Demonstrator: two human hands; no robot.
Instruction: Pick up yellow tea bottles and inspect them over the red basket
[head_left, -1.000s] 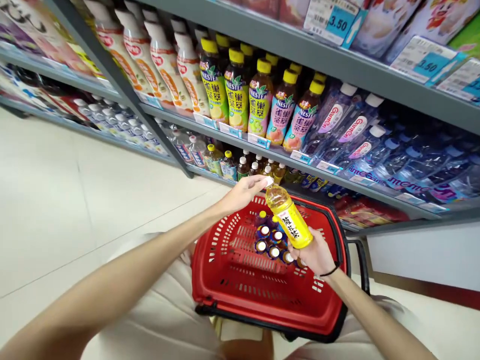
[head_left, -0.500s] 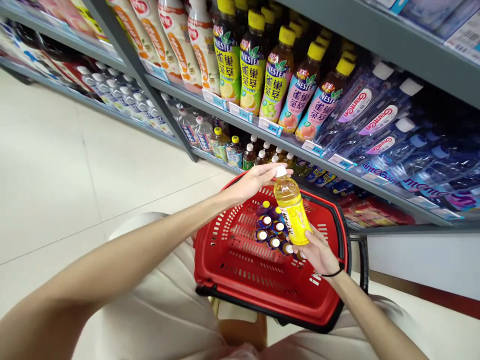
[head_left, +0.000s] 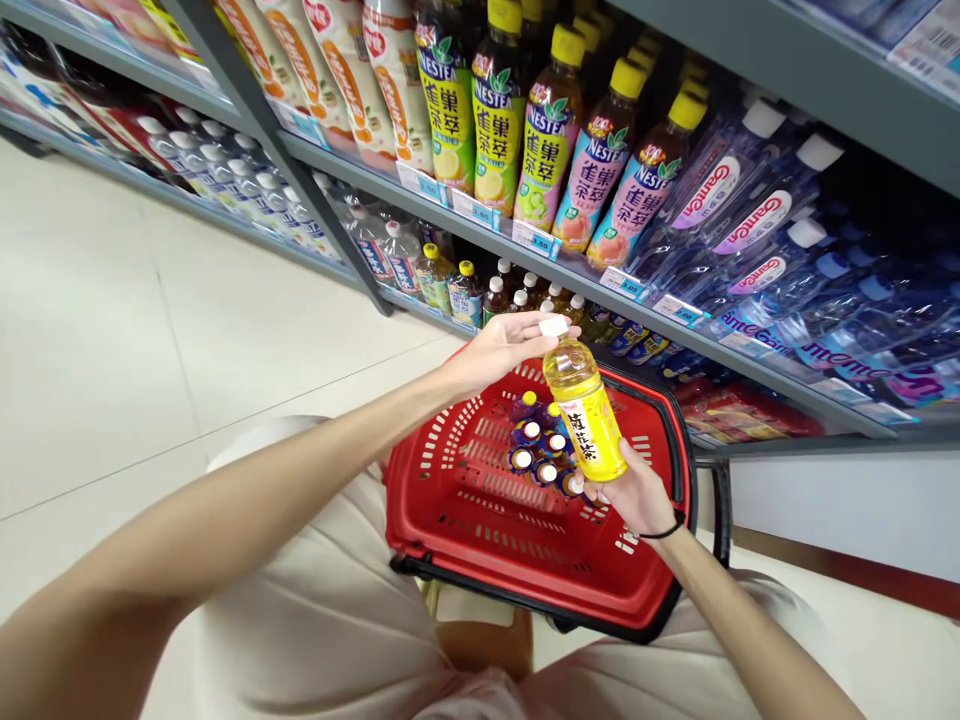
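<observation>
A bottle of yellow chrysanthemum tea with a white cap is held tilted above a red shopping basket. My right hand grips the bottle round its base, with the thumb along the label. At the top end, my left hand is closed about the cap, thumb in front and fingers behind it. Black characters on the yellow label face me. Inside the basket stand several dark-labelled bottles with white or yellow caps; the held bottle and my right hand hide part of them.
Grey shelves of drinks run just beyond the basket. Nestea bottles and water bottles stand on the middle level. Below are more bottles near the floor. A black handle sticks out at the basket's right.
The bottle has turned so that its black characters show more fully. My left thumb has come in against the cap, and the right fingers have shifted toward the bottle's base.
</observation>
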